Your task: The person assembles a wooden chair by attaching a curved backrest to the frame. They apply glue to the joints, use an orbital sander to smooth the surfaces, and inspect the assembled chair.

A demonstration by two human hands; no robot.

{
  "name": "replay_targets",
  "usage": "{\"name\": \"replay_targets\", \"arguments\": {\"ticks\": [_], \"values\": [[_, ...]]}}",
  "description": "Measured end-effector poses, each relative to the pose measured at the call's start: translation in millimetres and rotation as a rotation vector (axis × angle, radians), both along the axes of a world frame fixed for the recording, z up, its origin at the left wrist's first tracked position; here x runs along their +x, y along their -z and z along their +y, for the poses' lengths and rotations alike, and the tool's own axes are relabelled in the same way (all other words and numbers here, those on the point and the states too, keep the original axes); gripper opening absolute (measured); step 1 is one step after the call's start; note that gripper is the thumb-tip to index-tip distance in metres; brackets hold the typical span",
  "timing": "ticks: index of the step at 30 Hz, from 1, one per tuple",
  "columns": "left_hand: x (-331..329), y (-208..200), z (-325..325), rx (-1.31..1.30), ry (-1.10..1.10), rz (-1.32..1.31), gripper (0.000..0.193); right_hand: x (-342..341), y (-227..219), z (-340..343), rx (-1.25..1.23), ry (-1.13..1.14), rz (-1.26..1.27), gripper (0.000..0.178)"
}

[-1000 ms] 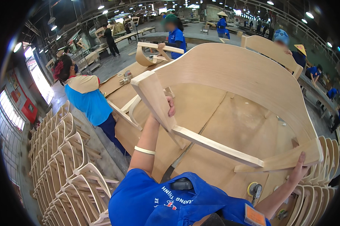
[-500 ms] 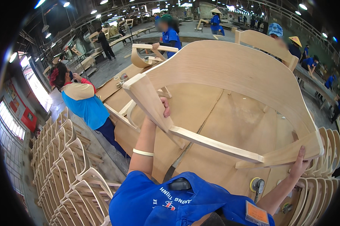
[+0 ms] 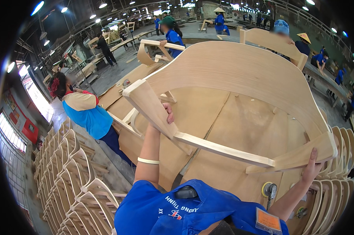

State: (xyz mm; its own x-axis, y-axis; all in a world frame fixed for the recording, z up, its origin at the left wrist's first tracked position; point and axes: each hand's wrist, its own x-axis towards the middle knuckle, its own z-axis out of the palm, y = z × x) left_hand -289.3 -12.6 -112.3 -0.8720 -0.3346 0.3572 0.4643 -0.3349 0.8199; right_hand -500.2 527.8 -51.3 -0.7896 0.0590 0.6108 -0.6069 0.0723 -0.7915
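A large pale wooden chair frame (image 3: 239, 62) tilts in front of me, with a broad curved back panel, two side posts and a straight crossbar (image 3: 224, 149). Around the left post (image 3: 150, 109) my left hand (image 3: 168, 113) is closed; its curled fingers show beyond the wood, and the rest is partly hidden. My right hand (image 3: 311, 166) grips the lower edge of the right post (image 3: 302, 155), thumb on the near face. Underneath lies a worktable covered with brown cardboard (image 3: 208, 178).
A round sander (image 3: 268, 189) rests on the table near my right forearm. Stacked chair frames (image 3: 73, 172) fill the left side, and curved wooden parts (image 3: 326, 199) stand at the right. A person in a blue vest (image 3: 83, 111) stands left; another person (image 3: 172, 37) handles a frame (image 3: 145, 55) across the table.
The chair frame's left end has shifted slightly left in view, both my hands keeping their grip. The person at the left has lowered a raised hand.
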Motion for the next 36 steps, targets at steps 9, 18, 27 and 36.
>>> {"name": "replay_targets", "arguments": {"ticks": [9, 18, 27, 36], "values": [[0.5, -3.7, 4.0, -0.044, -0.033, -0.003, 0.057, 2.2, -1.3, -2.1, -0.018, -0.016, -0.022, 0.069], [0.0, -3.8, 5.3, -0.07, -0.056, -0.006, 0.057, 3.7, -3.8, -2.0, -0.011, -0.031, -0.051, 0.067], [-1.3, -0.7, 0.7, -0.061, -0.017, 0.022, 0.056, 1.5, -1.4, -2.9, -0.047, 0.014, -0.023, 0.064], [-1.7, 0.1, -2.9, -0.031, 0.02, 0.025, 0.037, -1.6, -2.5, -2.9, -0.047, 0.046, -0.011, 0.052]]}}
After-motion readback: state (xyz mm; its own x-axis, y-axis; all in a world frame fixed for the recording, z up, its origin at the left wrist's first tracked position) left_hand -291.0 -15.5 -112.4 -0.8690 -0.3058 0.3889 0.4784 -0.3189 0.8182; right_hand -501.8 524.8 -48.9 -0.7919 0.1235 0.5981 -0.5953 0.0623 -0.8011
